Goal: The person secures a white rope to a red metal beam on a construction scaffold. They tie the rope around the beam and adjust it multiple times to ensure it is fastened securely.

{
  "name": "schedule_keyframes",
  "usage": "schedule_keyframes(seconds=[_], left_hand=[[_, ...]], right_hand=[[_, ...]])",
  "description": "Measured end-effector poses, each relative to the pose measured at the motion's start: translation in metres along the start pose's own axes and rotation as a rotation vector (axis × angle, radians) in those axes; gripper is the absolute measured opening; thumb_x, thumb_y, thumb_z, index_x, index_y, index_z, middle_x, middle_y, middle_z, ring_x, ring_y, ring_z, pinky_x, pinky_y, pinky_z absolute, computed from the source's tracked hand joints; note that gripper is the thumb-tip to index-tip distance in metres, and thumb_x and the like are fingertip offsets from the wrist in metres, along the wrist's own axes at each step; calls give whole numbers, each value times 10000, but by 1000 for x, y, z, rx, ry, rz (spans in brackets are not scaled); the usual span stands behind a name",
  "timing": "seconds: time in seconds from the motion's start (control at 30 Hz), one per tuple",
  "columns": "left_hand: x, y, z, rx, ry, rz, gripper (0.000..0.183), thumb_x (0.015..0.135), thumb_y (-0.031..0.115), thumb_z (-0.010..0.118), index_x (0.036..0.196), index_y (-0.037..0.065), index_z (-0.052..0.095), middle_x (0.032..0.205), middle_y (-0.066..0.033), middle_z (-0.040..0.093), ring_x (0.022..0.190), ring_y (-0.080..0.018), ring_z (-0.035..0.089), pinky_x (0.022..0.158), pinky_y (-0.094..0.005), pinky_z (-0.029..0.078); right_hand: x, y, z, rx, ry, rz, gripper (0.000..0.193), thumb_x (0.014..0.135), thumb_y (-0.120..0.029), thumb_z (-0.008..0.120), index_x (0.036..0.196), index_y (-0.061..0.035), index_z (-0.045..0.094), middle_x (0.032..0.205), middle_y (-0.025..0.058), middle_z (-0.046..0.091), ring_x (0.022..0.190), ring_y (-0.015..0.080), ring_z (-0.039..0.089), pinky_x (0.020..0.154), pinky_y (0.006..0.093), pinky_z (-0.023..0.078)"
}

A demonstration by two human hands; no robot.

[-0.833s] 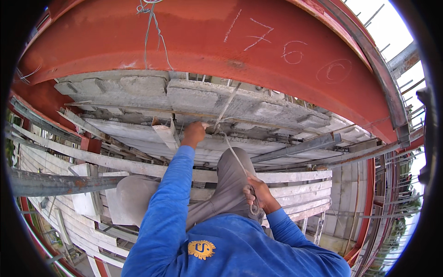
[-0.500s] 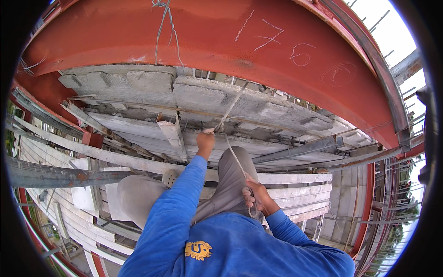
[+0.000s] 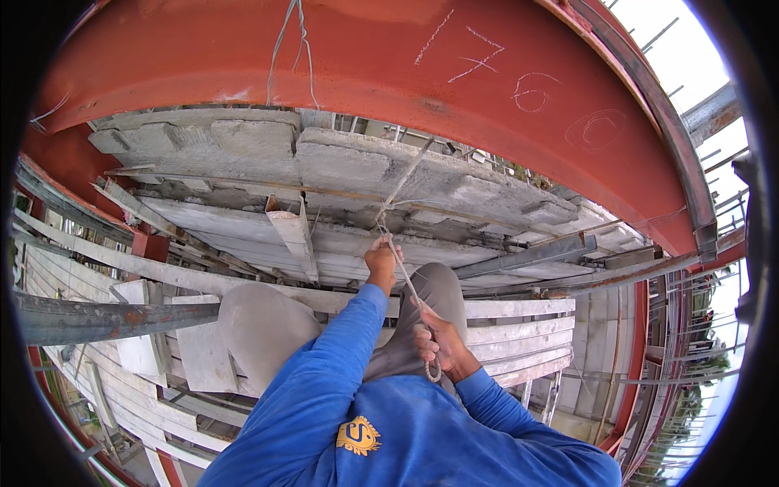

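L hand (image 3: 380, 264) lower; rope (image 3: 407, 280) — slants up-left

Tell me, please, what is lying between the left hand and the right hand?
In the head view, a stretch of pale rope runs between the left hand and the right hand, with a grey trouser leg behind its lower part.

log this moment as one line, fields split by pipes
left hand: curled at rope, upper part | right hand: gripping rope lower down | ahead: red beam, grey slabs beneath
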State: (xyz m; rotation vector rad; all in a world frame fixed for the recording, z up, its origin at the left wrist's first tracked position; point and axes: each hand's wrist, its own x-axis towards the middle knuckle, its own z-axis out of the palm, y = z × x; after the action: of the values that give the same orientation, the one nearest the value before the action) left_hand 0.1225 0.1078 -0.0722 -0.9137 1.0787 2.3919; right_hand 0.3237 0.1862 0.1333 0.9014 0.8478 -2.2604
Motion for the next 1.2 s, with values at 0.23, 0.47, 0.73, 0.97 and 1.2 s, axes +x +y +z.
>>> schedule_keyframes(seconds=[0.23, 0.47, 0.73, 0.97, 1.2], left_hand=[[-7, -1, 11, -70, -95, -69, 259, 1119, 214, 576, 1314, 80, 680, 820, -63, 632, 671, -195, 635, 651, -426, 615], [-9, 14, -6, -50, -234, -114, 337, 1109, 179, 570, 1435, 108, 612, 986, -101, 674, 901, -278, 709, 951, -540, 608], [-7, 13, -5, -378, -510, -245, 574, 1130, 395, 534, 1606, 107, 392, 1418, -215, 617, 1388, -405, 570, 1161, -628, 447], [-17, 15, 10, -246, -501, -145, 662, 1116, 567, 458, 1587, 109, 376, 1581, -248, 507, 1469, -416, 497, 1171, -622, 434], [-15, 16, 13, -207, -400, -125, 642, 1144, 573, 329, 1535, 75, 438, 1500, -247, 591, 1349, -396, 622, 1059, -562, 538]], right_hand=[[2, -2, 18, -400, 236, -125, 570, 1139, -312, 490, 1684, -253, 331, 706, 5, 491, 472, 107, 407, 417, 311, 431], [1, 0, 7, -559, 269, -164, 610, 1132, -293, 509, 1701, -191, 312, 703, 12, 487, 477, 122, 414, 404, 336, 435], [36, 15, -65, -1663, 366, -832, 670, 1090, -171, 511, 1710, -166, 259, 901, 271, 716, 662, 429, 699, 642, 523, 566], [16, 7, -45, -2255, 525, -356, 860, 986, -55, 537, 1732, -122, 114, 878, 236, 736, 691, 409, 731, 669, 530, 594], [15, 11, -23, -2264, 318, -257, 773, 1084, -181, 513, 1729, -90, 97, 983, 248, 748, 752, 331, 769, 644, 463, 605]])
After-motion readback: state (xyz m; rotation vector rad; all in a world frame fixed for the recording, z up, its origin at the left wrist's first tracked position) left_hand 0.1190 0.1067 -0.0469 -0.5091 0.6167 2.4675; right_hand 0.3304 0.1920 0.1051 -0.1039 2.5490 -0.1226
